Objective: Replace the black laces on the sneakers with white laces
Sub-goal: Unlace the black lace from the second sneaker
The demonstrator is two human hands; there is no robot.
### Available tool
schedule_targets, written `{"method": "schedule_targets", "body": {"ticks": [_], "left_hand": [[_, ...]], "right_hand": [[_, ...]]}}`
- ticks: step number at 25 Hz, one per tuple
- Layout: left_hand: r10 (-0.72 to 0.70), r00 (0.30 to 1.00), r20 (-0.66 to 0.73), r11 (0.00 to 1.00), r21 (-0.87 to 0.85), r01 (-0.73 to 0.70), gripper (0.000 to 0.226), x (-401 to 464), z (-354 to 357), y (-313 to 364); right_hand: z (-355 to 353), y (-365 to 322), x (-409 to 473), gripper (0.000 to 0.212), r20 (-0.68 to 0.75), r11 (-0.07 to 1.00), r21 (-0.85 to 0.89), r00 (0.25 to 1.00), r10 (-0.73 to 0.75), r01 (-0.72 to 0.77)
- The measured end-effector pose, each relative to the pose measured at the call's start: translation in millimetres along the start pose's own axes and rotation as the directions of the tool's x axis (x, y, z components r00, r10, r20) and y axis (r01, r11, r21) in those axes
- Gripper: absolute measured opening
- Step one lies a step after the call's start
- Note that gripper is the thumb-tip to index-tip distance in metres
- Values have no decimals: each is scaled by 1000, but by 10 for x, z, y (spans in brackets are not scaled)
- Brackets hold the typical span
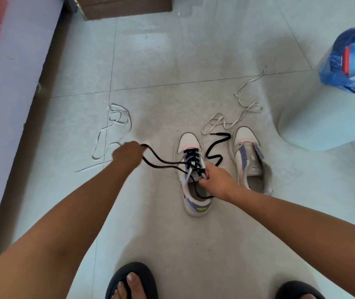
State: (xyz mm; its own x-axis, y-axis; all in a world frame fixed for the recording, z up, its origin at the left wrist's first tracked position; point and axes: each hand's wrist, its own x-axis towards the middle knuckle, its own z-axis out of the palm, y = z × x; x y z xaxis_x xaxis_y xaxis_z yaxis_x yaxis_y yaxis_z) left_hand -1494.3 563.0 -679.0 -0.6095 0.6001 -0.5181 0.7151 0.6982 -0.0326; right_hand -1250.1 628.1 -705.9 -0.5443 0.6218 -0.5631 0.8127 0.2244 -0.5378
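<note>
The left sneaker (191,173) stood on the floor (172,61) with its long axis running away from the person, toe at the far end and heel nearest the feet. A black lace (163,162) was threaded through its lower eyelets. The right hand (214,182) pinched that lace at the top eyelets, fingers curled tight. From this grip two strands ran out to the left, where the left hand (127,156) held them in a closed fist, lifted off the shoe.

Just right of the right hand's grip, a second black lace (215,147) lay loose in a wavy line between the shoes. Beyond it stood the right sneaker (251,160), unlaced, toe also pointing away. Its tongue carried a small label, too blurred to read.

One white lace (235,117) lay coiled past the toes; another (111,130) lay beyond the left hand. A bin (323,117) with a blue liner stood far right. Black sandals (132,281) showed nearest the camera.
</note>
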Motion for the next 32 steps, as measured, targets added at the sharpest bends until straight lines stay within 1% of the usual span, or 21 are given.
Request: {"method": "schedule_targets", "body": {"ticks": [1, 3, 4, 5, 6, 8, 10, 12, 13, 15, 18, 20, 21, 22, 23, 24, 25, 27, 29, 31, 32], "left_hand": [[57, 990, 129, 992, -119, -42, 45, -117, 61, 143], [123, 904, 410, 903, -423, 69, 58, -357, 194, 435], [173, 852, 494, 853, -508, 121, 60, -442, 270, 544], [221, 817, 532, 813, -563, 146, 59, -498, 334, 623], [245, 814, 527, 782, -604, 156, 54, -531, 384, 673], [268, 851, 451, 749, -653, 110, 39, -523, 431, 691], [229, 932, 282, 859, -508, -57, 29, -418, 389, 592], [124, 991, 39, 987, -107, -120, 22, -256, 324, 388], [87, 996, -38, 993, 84, -83, 24, -204, 291, 291], [46, 998, -48, 951, 309, -28, 28, -138, 259, 159], [9, 998, -68, 908, 419, 20, 29, -65, 190, -24], [-21, 998, -52, 946, 321, 36, 26, -38, 146, -53], [-7, 999, 32, 981, 196, 1, 24, -92, 132, 8], [23, 982, 187, 1000, 8, -25, 25, -187, 148, 115], [60, 925, 376, 975, -219, 26, 35, -329, 171, 267], [119, 855, 504, 895, -428, 128, 47, -470, 228, 433], [180, 825, 536, 798, -570, 196, 50, -588, 291, 574], [215, 899, 381, 695, -706, 133, 35, -665, 426, 730], [181, 972, 151, 800, -598, -56, 23, -561, 418, 698], [60, 997, -50, 902, -425, -76, 17, -384, 292, 544], [6, 996, -89, 921, -388, -40, 19, -299, 230, 469]], "right_hand": [[6, 4, 2, 28, 0, 1000, -1, 1000, 2, -2], [19, 4, 9, 31, -5, 1000, 1, 1000, -2, 2], [25, 7, 7, 31, -12, 1000, 2, 1000, -5, 5], [22, 9, 3, 32, -18, 1000, 1, 1000, -8, 8], [15, 10, -1, 33, -21, 1000, -4, 1000, -11, 11], [4, 12, -8, 33, -18, 1000, -10, 1000, -13, 13], [-7, 15, -16, 30, -2, 1000, -1, 1000, -7, 7], [-1, 18, -21, 29, 12, 1000, 28, 1000, 0, -1], [1, 13, -23, 30, 13, 999, 40, 1000, 3, -3], [1, -2, -28, 30, 13, 998, 55, 1000, 9, -9], [2, -3, -38, 28, 15, 998, 59, 1000, 19, -20], [3, 6, -51, 28, 9, 997, 68, 1000, 21, -21], [3, 9, -54, 29, 8, 997, 75, 1000, 19, -20], [7, 8, -57, 30, 8, 996, 83, 1000, 17, -18], [13, 5, -62, 31, 6, 996, 87, 1000, 14, -15], [17, 0, -66, 31, 2, 996, 87, 1000, 10, -10], [18, -2, -66, 31, -1, 996, 87, 1000, 8, -8], [5, -1, -59, 30, 1, 994, 113, 1000, 10, -10], [-5, 2, -59, 29, 19, 990, 139, 1000, 21, -23], [-4, 22, -70, 28, 35, 990, 139, 999, 31, -35], [5, 33, -80, 28, 29, 989, 147, 999, 29, -33]]}}
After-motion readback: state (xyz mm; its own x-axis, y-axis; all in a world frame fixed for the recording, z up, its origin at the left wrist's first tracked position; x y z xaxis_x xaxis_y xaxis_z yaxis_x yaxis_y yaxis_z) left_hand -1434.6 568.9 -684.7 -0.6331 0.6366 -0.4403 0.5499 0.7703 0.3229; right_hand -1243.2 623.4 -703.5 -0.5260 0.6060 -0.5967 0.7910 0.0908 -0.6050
